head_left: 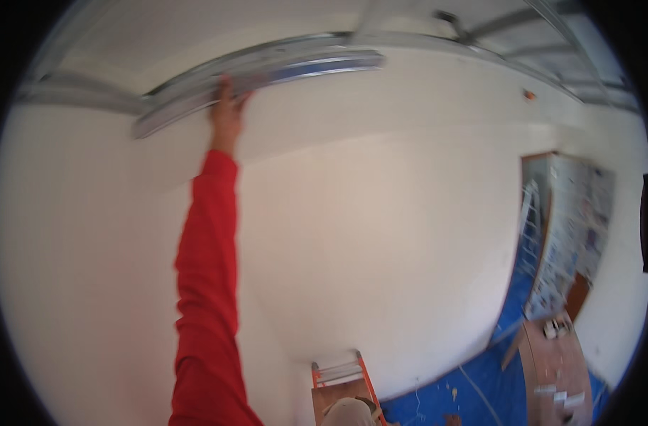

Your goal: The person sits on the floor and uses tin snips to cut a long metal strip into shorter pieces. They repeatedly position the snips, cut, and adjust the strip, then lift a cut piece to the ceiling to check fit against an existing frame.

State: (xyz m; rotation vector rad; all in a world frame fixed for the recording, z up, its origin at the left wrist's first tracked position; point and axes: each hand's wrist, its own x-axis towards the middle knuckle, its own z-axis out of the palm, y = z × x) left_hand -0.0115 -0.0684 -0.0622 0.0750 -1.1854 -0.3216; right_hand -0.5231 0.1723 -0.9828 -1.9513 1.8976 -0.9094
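Observation:
My left hand [229,113], in a red sleeve, is raised high toward the ceiling at the upper left. Its fingers are closed on a long metal channel [324,67], a shiny grey strip with a bluish sheen. The channel slants up to the right, close under the metal ceiling framing [267,51] along the top of the wall. Motion blurs the fingers and the channel's left end, so I cannot tell whether channel and framing touch. My right hand is out of view.
Below stands an orange stepladder [366,383], with a pale rounded shape [349,412] before it, perhaps a cap. Blue sheeting [437,397] covers the floor. At right are a wooden table [551,355] with small items, a covered door [576,213] and another ladder [528,220] beyond the doorway.

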